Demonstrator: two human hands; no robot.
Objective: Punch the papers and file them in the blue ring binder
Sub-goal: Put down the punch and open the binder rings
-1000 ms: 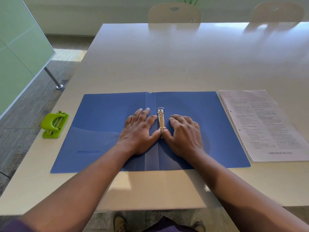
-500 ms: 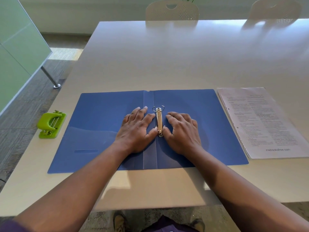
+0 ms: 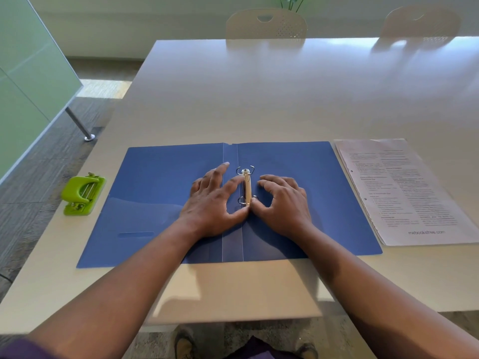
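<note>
The blue ring binder (image 3: 298, 161) lies open and flat on the table in front of me. Its metal ring mechanism (image 3: 246, 186) runs along the spine, and both rings stand split open. My left hand (image 3: 212, 203) rests on the left of the spine, fingers spread, thumb against the near ring. My right hand (image 3: 282, 200) rests on the right side, its thumb meeting the left thumb at the near ring. A stack of printed papers (image 3: 407, 190) with punched holes along its left edge lies right of the binder.
A green hole punch (image 3: 83, 194) sits near the table's left edge, left of the binder. The white table (image 3: 285, 99) stretches far ahead. Two chairs (image 3: 265, 24) stand at its far side. A glass partition (image 3: 28, 73) is to the left.
The binder rings were closed and now stand split open. Both hands stay at the mechanism, thumbs pressed at the near ring.
</note>
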